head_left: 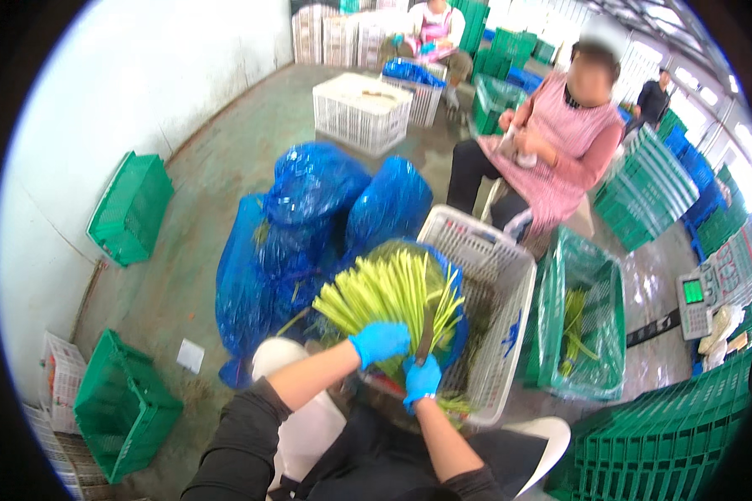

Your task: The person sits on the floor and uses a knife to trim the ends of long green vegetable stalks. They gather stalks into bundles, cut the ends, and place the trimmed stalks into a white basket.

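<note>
A thick bundle of pale green vegetable stalks [384, 288], celery-like, fans out in front of me over a blue plastic lining [458, 330]. My left hand [380, 342], in a blue glove, is closed on the lower part of the bundle. To its right, my right hand [424, 380], also gloved in blue, grips a knife. The dark blade of the knife [427, 334] points away from me and lies against the stalks. The knife's handle is hidden in my fingers.
A white crate [518, 334] and a plastic-lined green crate [617, 334] holding some stalks stand to the right. Full blue bags [313, 188] are heaped ahead. A person in a pink apron [551, 125] sits beyond. Green crates [660, 426] are stacked near right, by a scale [693, 305].
</note>
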`<act>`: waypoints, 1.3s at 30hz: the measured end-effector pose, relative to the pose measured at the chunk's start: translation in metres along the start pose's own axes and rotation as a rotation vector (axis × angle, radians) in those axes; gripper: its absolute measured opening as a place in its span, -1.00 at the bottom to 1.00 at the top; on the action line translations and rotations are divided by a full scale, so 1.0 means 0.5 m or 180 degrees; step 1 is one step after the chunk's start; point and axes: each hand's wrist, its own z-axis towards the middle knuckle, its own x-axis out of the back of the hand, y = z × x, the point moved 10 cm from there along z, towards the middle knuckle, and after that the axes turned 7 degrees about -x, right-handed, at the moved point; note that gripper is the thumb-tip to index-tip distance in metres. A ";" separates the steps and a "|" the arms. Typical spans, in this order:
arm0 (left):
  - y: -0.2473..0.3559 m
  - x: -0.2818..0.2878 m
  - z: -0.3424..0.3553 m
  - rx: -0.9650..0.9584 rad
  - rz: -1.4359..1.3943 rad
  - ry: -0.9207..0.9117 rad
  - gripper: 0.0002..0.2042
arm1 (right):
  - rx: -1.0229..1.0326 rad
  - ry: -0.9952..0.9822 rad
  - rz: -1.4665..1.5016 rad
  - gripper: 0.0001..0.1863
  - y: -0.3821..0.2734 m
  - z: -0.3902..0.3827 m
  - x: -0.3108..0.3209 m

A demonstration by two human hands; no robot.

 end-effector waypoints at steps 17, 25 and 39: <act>0.124 -0.038 0.013 -0.1868 0.1295 -0.0897 -0.94 | -0.0502 -0.0493 0.1394 -0.71 0.023 -0.026 -0.018; 0.049 0.039 -0.011 -0.2064 0.1483 -0.0762 -0.95 | -0.0199 -0.0463 0.1331 -0.77 0.028 -0.017 -0.031; -0.292 0.435 -0.113 0.1252 0.1031 0.0419 -0.82 | -0.0311 -0.0089 0.1318 -0.76 0.029 -0.005 -0.008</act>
